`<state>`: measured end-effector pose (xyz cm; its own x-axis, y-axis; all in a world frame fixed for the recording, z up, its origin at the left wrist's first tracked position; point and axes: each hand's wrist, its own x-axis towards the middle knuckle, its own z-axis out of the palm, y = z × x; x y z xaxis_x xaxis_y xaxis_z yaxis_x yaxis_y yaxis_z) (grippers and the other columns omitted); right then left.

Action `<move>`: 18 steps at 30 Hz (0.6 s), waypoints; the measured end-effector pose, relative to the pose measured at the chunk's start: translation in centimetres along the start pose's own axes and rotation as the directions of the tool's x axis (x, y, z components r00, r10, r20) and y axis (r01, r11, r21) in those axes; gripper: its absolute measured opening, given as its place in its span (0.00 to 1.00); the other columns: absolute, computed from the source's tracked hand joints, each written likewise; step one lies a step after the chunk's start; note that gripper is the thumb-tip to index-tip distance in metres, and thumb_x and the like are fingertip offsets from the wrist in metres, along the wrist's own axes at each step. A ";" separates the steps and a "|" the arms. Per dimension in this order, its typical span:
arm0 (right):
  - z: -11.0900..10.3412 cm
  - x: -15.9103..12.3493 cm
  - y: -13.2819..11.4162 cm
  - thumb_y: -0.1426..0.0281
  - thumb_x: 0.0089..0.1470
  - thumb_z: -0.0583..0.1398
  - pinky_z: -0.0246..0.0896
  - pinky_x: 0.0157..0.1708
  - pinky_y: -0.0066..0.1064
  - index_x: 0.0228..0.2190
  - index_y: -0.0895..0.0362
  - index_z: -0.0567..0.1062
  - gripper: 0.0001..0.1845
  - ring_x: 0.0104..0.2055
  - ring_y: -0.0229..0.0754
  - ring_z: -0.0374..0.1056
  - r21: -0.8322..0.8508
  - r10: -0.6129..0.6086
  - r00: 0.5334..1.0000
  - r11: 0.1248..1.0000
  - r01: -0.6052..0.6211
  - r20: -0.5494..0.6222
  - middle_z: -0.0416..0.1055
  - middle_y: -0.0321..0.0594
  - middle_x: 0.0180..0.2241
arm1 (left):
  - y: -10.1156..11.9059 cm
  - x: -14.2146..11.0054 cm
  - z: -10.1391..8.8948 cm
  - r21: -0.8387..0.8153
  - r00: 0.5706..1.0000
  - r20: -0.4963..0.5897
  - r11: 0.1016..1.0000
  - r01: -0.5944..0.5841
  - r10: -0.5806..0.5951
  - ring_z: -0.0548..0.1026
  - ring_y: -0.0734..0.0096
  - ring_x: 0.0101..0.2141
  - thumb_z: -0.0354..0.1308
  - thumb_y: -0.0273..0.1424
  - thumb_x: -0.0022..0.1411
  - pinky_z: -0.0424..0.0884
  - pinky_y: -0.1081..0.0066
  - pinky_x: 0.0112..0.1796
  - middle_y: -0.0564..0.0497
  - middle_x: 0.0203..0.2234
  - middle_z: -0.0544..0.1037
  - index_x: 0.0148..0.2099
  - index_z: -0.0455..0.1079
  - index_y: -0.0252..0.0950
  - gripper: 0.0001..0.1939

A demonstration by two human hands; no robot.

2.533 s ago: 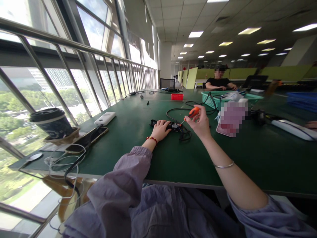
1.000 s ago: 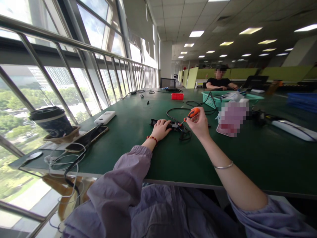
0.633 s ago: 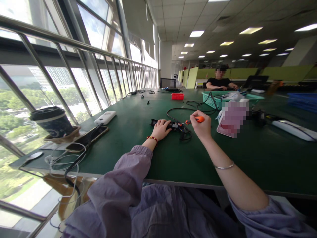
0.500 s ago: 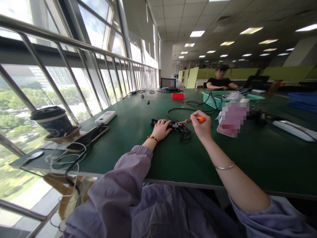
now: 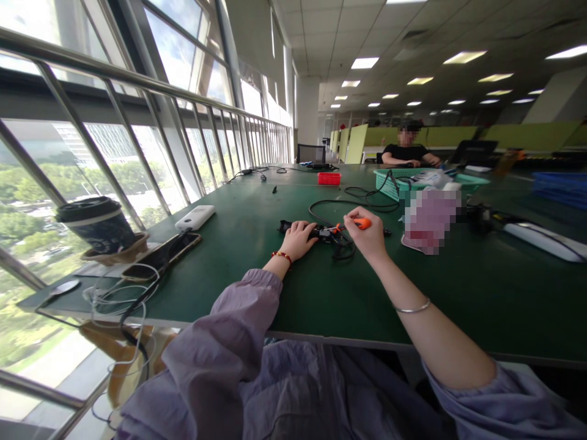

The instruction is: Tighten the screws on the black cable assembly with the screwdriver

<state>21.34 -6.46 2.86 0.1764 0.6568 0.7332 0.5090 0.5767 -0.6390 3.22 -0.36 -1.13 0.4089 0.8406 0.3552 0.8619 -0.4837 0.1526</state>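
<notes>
My left hand [image 5: 299,238] has its fingers closed over a long black corded device [image 5: 324,234], pressing it to the green tabletop. Part of its body and small inner parts, with wires, show to the right of my fingers. In my right hand [image 5: 367,231] is a screwdriver with an orange handle [image 5: 364,223], gripped near the device's right part. Its tip points left toward the device; whether it touches cannot be made out. A black cord [image 5: 321,203] loops behind the device. A small dark piece [image 5: 387,232] lies just right of my right hand.
Behind are a red basket [image 5: 329,178] and a teal basket [image 5: 387,183] with bagged items. A pinkish blurred object [image 5: 431,223] stands at right. On the left are a coffee cup [image 5: 96,223], a phone [image 5: 160,260] and a white power bank [image 5: 195,217]. A person [image 5: 403,153] sits beyond.
My right hand has moved left with the screwdriver, closer to the device. The small dark piece beside it has come into sight. My left hand stays where it was.
</notes>
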 end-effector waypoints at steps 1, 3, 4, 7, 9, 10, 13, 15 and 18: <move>0.1 0.0 0.0 0.65 0.46 0.58 0.58 0.30 0.31 0.25 0.54 0.68 0.06 0.26 0.38 0.63 0.015 0.000 1.000 1.000 0.000 -0.008 0.67 0.34 0.24 | 0.0 0.0 0.0 0.000 1.000 0.000 1.000 -0.001 0.001 0.57 0.57 0.58 0.51 0.38 0.66 0.60 0.58 0.55 0.45 0.56 0.64 0.62 0.58 0.41 0.24; 0.2 0.1 0.2 0.66 0.42 0.61 0.59 0.27 0.29 0.35 0.54 0.68 0.15 0.27 0.38 0.64 0.070 0.007 1.000 0.998 -0.005 -0.021 0.68 0.34 0.28 | 0.0 0.0 0.1 0.001 1.000 -0.001 1.000 -0.002 0.002 0.57 0.57 0.58 0.51 0.38 0.66 0.61 0.58 0.55 0.45 0.57 0.64 0.62 0.58 0.41 0.24; 0.2 0.1 0.2 0.66 0.41 0.61 0.58 0.26 0.29 0.40 0.54 0.67 0.21 0.27 0.37 0.64 0.096 0.013 1.000 0.995 -0.011 -0.026 0.68 0.34 0.30 | 0.0 0.0 0.1 0.002 1.000 -0.002 1.000 -0.002 0.002 0.57 0.57 0.58 0.51 0.38 0.66 0.61 0.58 0.55 0.45 0.56 0.64 0.62 0.58 0.41 0.24; 0.2 0.1 0.3 0.62 0.42 0.62 0.59 0.27 0.29 0.44 0.53 0.66 0.25 0.28 0.39 0.65 0.063 0.032 0.999 0.998 -0.030 -0.037 0.67 0.33 0.28 | -0.1 0.1 0.2 0.004 1.000 -0.003 1.000 0.001 -0.001 0.57 0.57 0.58 0.51 0.38 0.65 0.60 0.58 0.55 0.46 0.57 0.64 0.62 0.58 0.42 0.24; 0.2 0.1 0.1 0.59 0.45 0.61 0.61 0.31 0.32 0.37 0.53 0.69 0.17 0.28 0.40 0.65 -0.017 0.044 0.999 0.999 -0.045 -0.032 0.66 0.33 0.24 | -0.1 0.1 0.2 0.004 1.000 -0.002 1.000 0.002 -0.002 0.56 0.57 0.58 0.51 0.38 0.66 0.60 0.58 0.55 0.46 0.57 0.64 0.62 0.58 0.42 0.24; 0.1 0.0 0.1 0.58 0.47 0.60 0.61 0.33 0.33 0.33 0.53 0.71 0.14 0.28 0.41 0.66 -0.046 0.045 0.999 0.998 -0.046 -0.025 0.67 0.33 0.24 | -0.1 0.1 0.2 0.004 1.000 -0.001 1.000 0.002 -0.002 0.56 0.57 0.58 0.51 0.38 0.66 0.60 0.58 0.55 0.45 0.57 0.64 0.63 0.58 0.42 0.24; 0.1 -0.1 -0.1 0.60 0.49 0.58 0.62 0.35 0.33 0.28 0.54 0.72 0.10 0.29 0.40 0.67 -0.049 0.018 1.000 0.999 -0.019 -0.006 0.71 0.37 0.28 | 0.0 0.1 0.1 0.001 1.000 0.001 1.000 0.003 -0.003 0.56 0.57 0.58 0.51 0.38 0.66 0.60 0.58 0.55 0.45 0.57 0.64 0.62 0.58 0.42 0.24; 0.2 -0.1 0.0 0.63 0.46 0.60 0.62 0.32 0.32 0.37 0.54 0.71 0.15 0.29 0.40 0.67 -0.011 -0.004 1.000 1.000 0.004 -0.014 0.71 0.37 0.32 | 0.0 0.1 0.1 -0.001 1.000 -0.001 1.000 0.002 -0.002 0.57 0.57 0.58 0.51 0.38 0.66 0.61 0.58 0.55 0.45 0.57 0.64 0.62 0.58 0.41 0.24; 0.3 -0.1 0.1 0.63 0.42 0.62 0.61 0.27 0.30 0.49 0.54 0.65 0.31 0.29 0.39 0.66 0.008 -0.013 0.998 1.000 0.014 -0.054 0.70 0.36 0.33 | 0.0 0.1 0.1 -0.001 1.000 -0.005 1.000 -0.001 0.001 0.57 0.57 0.58 0.51 0.38 0.65 0.61 0.58 0.55 0.45 0.57 0.64 0.62 0.58 0.41 0.24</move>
<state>21.11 -6.32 2.67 0.2146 0.6219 0.7531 0.5049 0.5894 -0.6306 3.27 -0.28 -1.21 0.4083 0.8390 0.3597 0.8611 -0.4847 0.1532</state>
